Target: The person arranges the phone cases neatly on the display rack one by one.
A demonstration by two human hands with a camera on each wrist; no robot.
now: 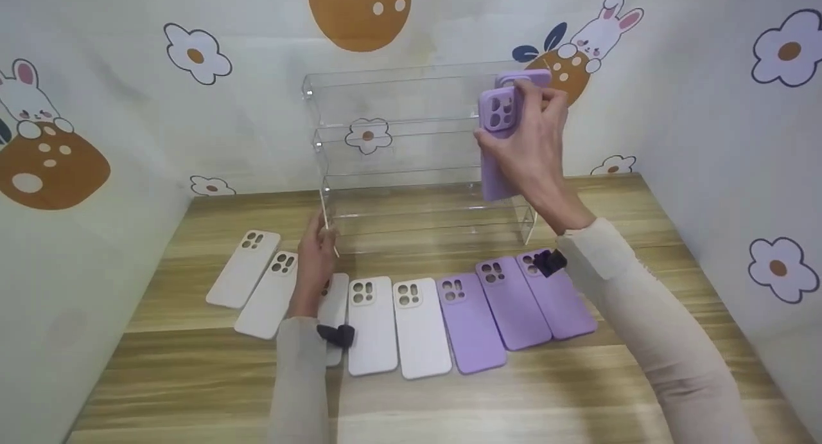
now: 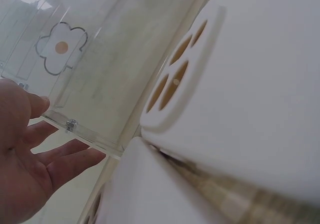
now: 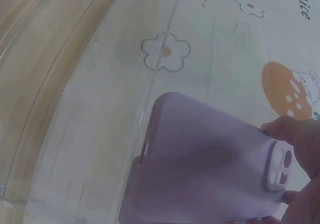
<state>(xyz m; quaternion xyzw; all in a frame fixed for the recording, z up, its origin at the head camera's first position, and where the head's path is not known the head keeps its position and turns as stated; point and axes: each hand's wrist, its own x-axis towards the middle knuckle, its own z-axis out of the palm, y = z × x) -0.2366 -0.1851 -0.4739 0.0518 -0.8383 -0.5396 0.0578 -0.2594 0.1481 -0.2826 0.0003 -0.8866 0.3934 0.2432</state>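
My right hand (image 1: 536, 135) grips a purple phone case (image 1: 498, 168) by its edges near the camera cutouts, at the right end of a clear acrylic display rack (image 1: 398, 180). Just behind it, a second purple phone case (image 1: 539, 78) shows at the top tier, mostly hidden by the hand and the front case. In the right wrist view the held case (image 3: 205, 159) is tilted, thumb at its camera end. My left hand (image 1: 316, 254) holds the rack's left side panel low down; in the left wrist view thumb and fingers (image 2: 75, 164) lie on either side of its edge.
On the wooden table (image 1: 192, 380), several white phone cases (image 1: 372, 335) and three purple phone cases (image 1: 472, 335) lie in a curved row before the rack, camera cutouts toward it. The left forearm crosses over some white ones. A patterned backdrop (image 1: 257, 129) stands close behind.
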